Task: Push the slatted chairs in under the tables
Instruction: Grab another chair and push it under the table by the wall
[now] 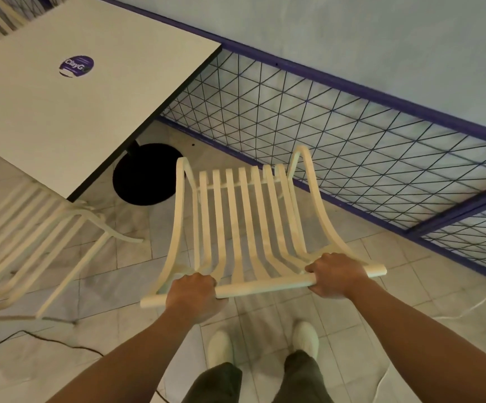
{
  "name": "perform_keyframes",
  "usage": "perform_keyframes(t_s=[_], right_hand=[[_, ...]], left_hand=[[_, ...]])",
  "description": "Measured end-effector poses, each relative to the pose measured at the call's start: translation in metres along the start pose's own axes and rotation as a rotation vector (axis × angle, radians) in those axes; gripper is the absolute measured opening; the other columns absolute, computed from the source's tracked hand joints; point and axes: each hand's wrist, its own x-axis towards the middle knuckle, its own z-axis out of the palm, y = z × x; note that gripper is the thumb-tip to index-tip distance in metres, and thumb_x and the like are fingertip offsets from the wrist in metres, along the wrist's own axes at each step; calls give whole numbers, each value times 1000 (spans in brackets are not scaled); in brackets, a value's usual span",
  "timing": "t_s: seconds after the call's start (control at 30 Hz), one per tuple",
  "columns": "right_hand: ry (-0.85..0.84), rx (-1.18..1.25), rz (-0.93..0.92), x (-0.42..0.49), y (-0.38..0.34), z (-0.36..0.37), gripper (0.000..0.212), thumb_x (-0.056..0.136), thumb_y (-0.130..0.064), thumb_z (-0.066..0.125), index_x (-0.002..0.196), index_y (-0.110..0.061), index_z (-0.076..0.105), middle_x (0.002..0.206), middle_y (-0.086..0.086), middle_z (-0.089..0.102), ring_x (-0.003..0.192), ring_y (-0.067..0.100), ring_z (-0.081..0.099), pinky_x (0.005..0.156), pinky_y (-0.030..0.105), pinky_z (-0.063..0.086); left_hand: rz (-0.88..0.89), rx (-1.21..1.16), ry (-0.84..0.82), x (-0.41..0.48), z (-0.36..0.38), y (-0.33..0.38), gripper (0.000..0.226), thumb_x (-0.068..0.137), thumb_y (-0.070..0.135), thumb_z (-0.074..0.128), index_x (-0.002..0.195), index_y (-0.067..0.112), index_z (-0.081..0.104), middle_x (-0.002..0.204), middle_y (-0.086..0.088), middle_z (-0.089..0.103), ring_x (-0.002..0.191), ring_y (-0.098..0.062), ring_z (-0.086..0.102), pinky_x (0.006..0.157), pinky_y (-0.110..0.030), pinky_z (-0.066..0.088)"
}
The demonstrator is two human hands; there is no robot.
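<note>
Chair (265, 285), slatted: left hand (192, 295) and right hand (337, 274) both curled round its top rail; stands off the table (61, 112) corner, not under, near the fence (352, 141); risk: skewed push likely snags legs on the base (146, 175) or fence.

A cream slatted chair (265, 283), striped with parallel slats, and a second chair (70, 212) in matching cream. The counter (47, 117) is white with a black edge, a round purple sticker (76, 66) and a black base (146, 174). Purple fence (352, 85) with dark criss-cross mesh. Pale grey marbled floor (119, 257); pale blue wall (352, 33).
</note>
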Motion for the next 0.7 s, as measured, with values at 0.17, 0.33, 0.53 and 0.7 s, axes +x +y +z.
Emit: perform_keyframes(t_s=[0.17,0.33,0.53,0.7], right_hand=[[-1,-16,-50,5,19,-5,42,85,-51,58,119,-31,69,109,-1,68,99,22,66,87,39,54],[5,-53,-112,10,44,-9,42,84,-52,61,119,-30,69,109,-1,68,99,22,66,86,39,55],[-17,-120,-195,21,73,-22,40,84,-51,60,117,-30,69,108,-2,68,97,21,67,85,39,54],[-39,-153,-239,33,95,-35,37,86,-49,61,117,-31,69,107,-3,67,97,21,65,82,38,53]], left_hand=[[-48,-57,-5,-3,3,16,49,87,71,47,116,36,68,101,13,70,91,-11,67,82,-29,52],[-111,-86,-3,-6,4,44,49,88,71,45,113,36,68,99,11,70,89,-12,68,84,-31,55],[-191,-128,3,-9,6,77,48,89,71,45,113,36,68,100,10,70,90,-13,67,85,-33,56],[-243,-145,22,-8,6,104,51,89,73,42,110,34,68,98,9,70,88,-14,68,80,-34,56]])
